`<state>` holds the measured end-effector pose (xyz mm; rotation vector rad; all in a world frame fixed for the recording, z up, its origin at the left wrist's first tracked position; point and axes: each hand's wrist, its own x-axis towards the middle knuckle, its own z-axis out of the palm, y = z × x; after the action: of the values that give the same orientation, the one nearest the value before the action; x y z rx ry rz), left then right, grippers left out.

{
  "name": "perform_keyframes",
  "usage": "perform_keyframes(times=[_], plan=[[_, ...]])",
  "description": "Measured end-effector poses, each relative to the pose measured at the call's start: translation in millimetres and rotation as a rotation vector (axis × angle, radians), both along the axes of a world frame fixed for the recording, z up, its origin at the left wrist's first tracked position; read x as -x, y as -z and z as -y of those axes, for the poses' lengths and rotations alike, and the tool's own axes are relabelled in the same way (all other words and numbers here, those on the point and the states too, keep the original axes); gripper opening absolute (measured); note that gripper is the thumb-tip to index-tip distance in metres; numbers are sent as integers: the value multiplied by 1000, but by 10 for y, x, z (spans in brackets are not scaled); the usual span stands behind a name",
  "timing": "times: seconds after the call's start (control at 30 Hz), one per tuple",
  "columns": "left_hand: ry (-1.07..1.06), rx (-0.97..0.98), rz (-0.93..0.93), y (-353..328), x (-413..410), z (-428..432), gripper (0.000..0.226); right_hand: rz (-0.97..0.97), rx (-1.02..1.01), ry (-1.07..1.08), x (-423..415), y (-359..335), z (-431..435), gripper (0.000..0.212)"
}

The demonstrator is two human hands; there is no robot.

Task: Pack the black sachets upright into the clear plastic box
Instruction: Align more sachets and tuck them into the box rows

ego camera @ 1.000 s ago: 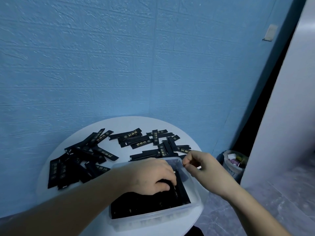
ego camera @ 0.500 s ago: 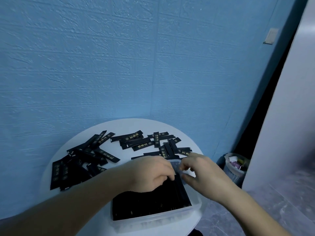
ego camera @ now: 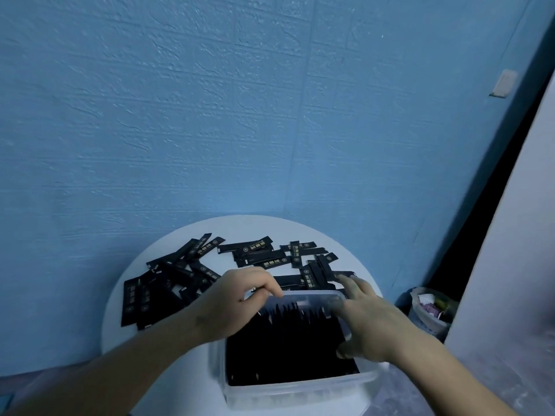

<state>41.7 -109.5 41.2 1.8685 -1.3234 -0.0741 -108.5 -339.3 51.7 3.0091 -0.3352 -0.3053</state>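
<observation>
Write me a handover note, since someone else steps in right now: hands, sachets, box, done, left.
Left hand: curled at the clear plastic box's far-left rim; whether it pinches a sachet is unclear.
Right hand: fingers spread over the far-right rim, reaching toward the loose sachets; holds nothing visible.
Done: the box is nearly full of upright packed sachets.
Left: two loose piles on the round table, left pile and far pile.

A round white table [ego camera: 255,228] stands against a blue wall. Loose black sachets [ego camera: 168,280] lie flat on it in scattered, overlapping heaps across its left and far parts. A clear plastic box [ego camera: 300,391], filled with dark sachets, sits at its near edge.
</observation>
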Motion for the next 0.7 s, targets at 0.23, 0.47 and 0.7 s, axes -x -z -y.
perform_keyframes(times=[0.23,0.47,0.7], plan=[[12,-39,-169,-96,53,108,29,-90,-165,50,-93,18,113,90],[48,-36,-177,-110,134,224,31,-40,-288,28,-130,45,234,68],[55,-30,-182,-109,143,244,31,210,-426,-11,-123,39,266,49]])
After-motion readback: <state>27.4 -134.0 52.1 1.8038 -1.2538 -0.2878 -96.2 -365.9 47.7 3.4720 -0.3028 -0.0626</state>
